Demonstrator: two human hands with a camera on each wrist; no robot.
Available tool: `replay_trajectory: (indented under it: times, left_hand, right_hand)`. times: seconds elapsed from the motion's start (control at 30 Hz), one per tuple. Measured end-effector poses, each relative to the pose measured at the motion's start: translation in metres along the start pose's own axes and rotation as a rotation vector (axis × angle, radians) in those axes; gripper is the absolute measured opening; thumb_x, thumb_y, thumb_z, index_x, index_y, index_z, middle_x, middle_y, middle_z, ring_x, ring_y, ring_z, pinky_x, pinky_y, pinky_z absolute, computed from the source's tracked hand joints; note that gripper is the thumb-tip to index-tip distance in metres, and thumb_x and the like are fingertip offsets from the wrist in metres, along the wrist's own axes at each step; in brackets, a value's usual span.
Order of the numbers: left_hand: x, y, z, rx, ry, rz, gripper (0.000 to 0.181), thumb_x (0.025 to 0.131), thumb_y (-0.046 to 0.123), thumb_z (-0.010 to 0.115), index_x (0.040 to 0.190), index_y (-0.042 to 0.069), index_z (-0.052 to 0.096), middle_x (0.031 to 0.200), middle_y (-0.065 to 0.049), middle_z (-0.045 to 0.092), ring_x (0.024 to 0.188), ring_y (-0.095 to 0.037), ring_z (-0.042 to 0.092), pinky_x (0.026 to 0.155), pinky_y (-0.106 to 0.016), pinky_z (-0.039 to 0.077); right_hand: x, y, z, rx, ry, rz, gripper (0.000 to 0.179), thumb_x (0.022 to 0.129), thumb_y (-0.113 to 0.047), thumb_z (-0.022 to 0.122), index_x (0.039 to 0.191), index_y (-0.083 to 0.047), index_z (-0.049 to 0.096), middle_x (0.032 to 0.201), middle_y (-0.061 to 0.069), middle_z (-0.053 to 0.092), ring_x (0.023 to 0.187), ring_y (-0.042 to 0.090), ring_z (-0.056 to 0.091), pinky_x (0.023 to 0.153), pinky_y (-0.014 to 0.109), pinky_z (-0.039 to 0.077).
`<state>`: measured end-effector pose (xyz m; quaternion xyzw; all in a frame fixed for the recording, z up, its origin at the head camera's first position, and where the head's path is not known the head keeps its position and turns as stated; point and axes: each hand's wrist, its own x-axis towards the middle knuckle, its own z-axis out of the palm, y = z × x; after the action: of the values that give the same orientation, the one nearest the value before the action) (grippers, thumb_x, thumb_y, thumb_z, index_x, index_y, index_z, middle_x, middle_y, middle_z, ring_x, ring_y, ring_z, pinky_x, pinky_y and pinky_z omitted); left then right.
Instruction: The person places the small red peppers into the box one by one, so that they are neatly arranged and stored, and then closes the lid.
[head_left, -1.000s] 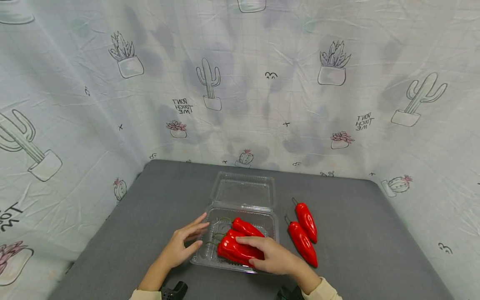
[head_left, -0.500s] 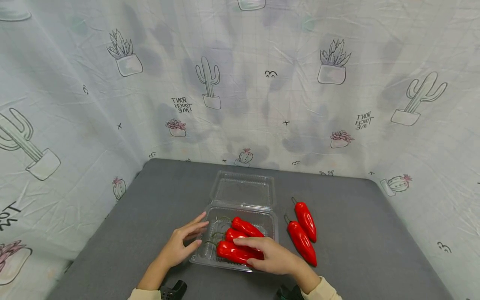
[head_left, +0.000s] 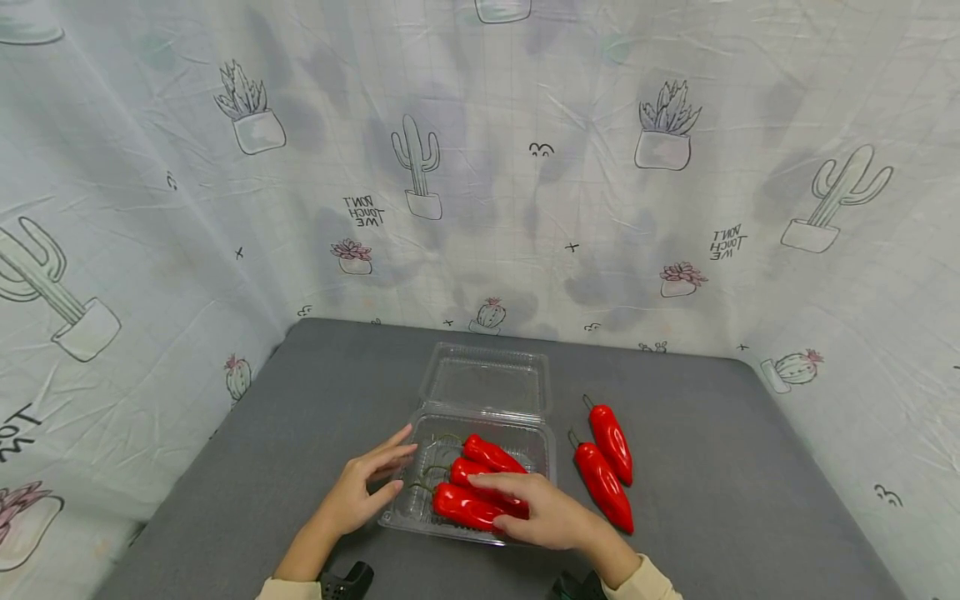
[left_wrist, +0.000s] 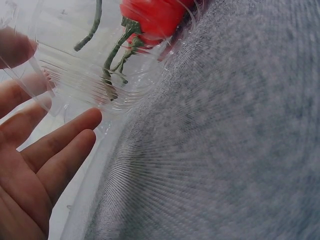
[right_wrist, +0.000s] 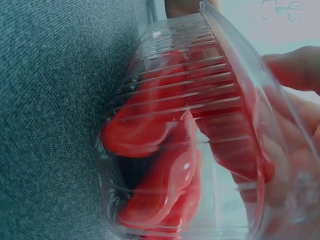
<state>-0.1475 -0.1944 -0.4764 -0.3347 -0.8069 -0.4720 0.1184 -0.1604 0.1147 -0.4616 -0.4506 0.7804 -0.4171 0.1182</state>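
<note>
Several long, glossy red peppers (head_left: 463, 506) with thin green stems lie side by side in the clear plastic clamshell box (head_left: 401, 521). My right hand (head_left: 551, 512) reaches over the box's near right corner, thumb and fingers curved round a pepper (right_wrist: 225, 135) above the others. Its tip is partly hidden by the hand. At the box's left rim my left hand (head_left: 360, 492) stands with fingers spread and fairly straight. In the left wrist view the fingertips (left_wrist: 90, 117) are right at the ribbed clear wall, near the stems (left_wrist: 112, 67).
The hinged clear lid (head_left: 487, 379) lies folded back behind the box. Two more red peppers (head_left: 603, 487) lie on the grey table (head_left: 705, 467), right of the box. A white cloth (head_left: 480, 167) printed with cacti hangs round the table's back and sides.
Within the box, the pepper under my right hand has settled slightly, and the front and middle peppers show more apart. Both hands stay nearly where they were.
</note>
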Motion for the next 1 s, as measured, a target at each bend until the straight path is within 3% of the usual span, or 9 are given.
replay_trajectory:
  times: [0.33,0.5,0.67,0.9,1.0]
  left_hand:
    - [0.001,0.002,0.0,0.007,-0.003,0.001,0.045,0.083,-0.011,0.058,0.127,-0.011,0.052,0.138,-0.038,0.039,0.103,-0.038,0.064,0.081,-0.039,0.057]
    - [0.001,0.002,0.0,0.002,-0.005,0.009,0.044,0.083,-0.012,0.058,0.127,-0.012,0.052,0.137,-0.039,0.038,0.102,-0.039,0.064,0.08,-0.042,0.057]
    - [0.001,0.002,0.0,-0.004,-0.005,-0.02,0.044,0.082,-0.012,0.059,0.126,-0.013,0.053,0.137,-0.039,0.038,0.102,-0.042,0.063,0.08,-0.043,0.057]
    - [0.001,0.002,0.0,-0.004,-0.004,-0.014,0.044,0.082,-0.013,0.059,0.126,-0.013,0.053,0.137,-0.04,0.038,0.101,-0.042,0.063,0.079,-0.044,0.057]
    - [0.001,0.002,0.0,-0.007,-0.001,0.004,0.045,0.082,-0.012,0.058,0.127,-0.012,0.052,0.137,-0.039,0.038,0.102,-0.04,0.063,0.079,-0.044,0.057]
  right_hand:
    - [-0.002,-0.001,-0.003,0.016,0.076,-0.021,0.051,0.089,-0.014,0.062,0.137,-0.006,0.049,0.133,0.013,0.057,0.112,0.027,0.058,0.092,0.036,0.053]
    - [-0.005,-0.001,-0.009,0.033,0.125,-0.055,0.051,0.089,-0.008,0.062,0.138,-0.003,0.047,0.134,0.017,0.055,0.12,0.029,0.056,0.095,0.04,0.051]
    - [-0.009,-0.002,-0.019,0.054,0.194,-0.061,0.051,0.088,-0.004,0.063,0.137,-0.004,0.048,0.134,0.02,0.054,0.124,0.029,0.053,0.097,0.043,0.049]
    - [-0.024,0.001,-0.036,0.092,0.318,-0.021,0.054,0.088,-0.002,0.063,0.139,-0.009,0.047,0.138,0.012,0.053,0.128,0.011,0.049,0.101,0.035,0.046]
    - [-0.032,0.004,-0.044,0.088,0.394,-0.041,0.054,0.087,0.003,0.062,0.138,-0.004,0.046,0.138,0.014,0.052,0.128,0.013,0.05,0.102,0.026,0.045]
